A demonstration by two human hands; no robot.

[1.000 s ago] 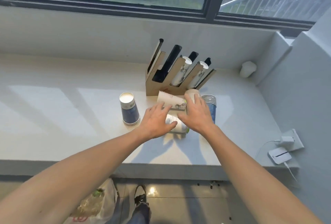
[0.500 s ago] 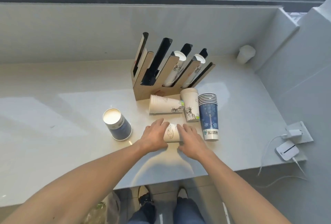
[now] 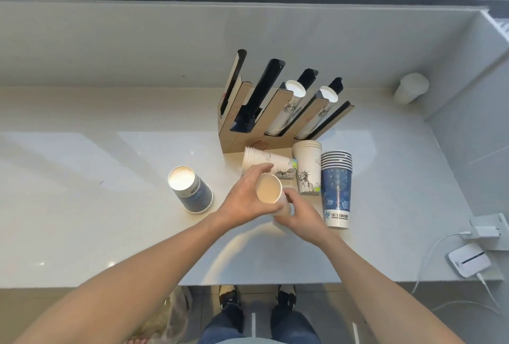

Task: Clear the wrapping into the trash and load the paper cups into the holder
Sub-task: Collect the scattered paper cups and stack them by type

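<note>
My left hand (image 3: 243,200) and my right hand (image 3: 301,213) both grip a short stack of white paper cups (image 3: 269,189), raised off the counter with its base turned up toward me. Behind it lie two white printed cup stacks (image 3: 268,162) (image 3: 308,168) and a blue cup stack (image 3: 336,188) on their sides. Another blue stack (image 3: 190,189) stands upside down to the left. The wooden cup holder (image 3: 248,112) stands at the back; its two right slots hold white cups, its left slots look empty.
A white cup (image 3: 411,91) lies in the back right corner. A white charger and cable (image 3: 469,259) sit at the counter's right edge. A plastic bag (image 3: 170,316) hangs below the counter's front edge, left of my feet.
The white cup stack lay on its side on the counter under both hands; now both hands have lifted and tipped it upright. The camera has tilted further down.
</note>
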